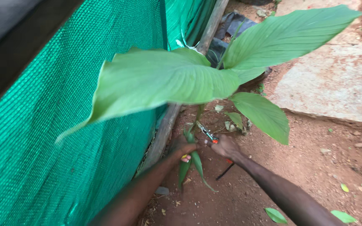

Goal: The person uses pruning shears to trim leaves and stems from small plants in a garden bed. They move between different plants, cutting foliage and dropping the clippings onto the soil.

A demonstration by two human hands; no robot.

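Both our hands reach forward and low on outstretched arms, meeting at the base of a broad-leaved green plant (168, 79) that grows from bare reddish soil (315, 159). Green woven shade netting (63, 138) runs along our left; a flat stone slab (336, 83) lies to the right. Our left hand (183, 146) is closed around the plant's stem. Our right hand (227, 147) grips small pruning shears with orange-marked handles (208, 134), blades touching the stem.
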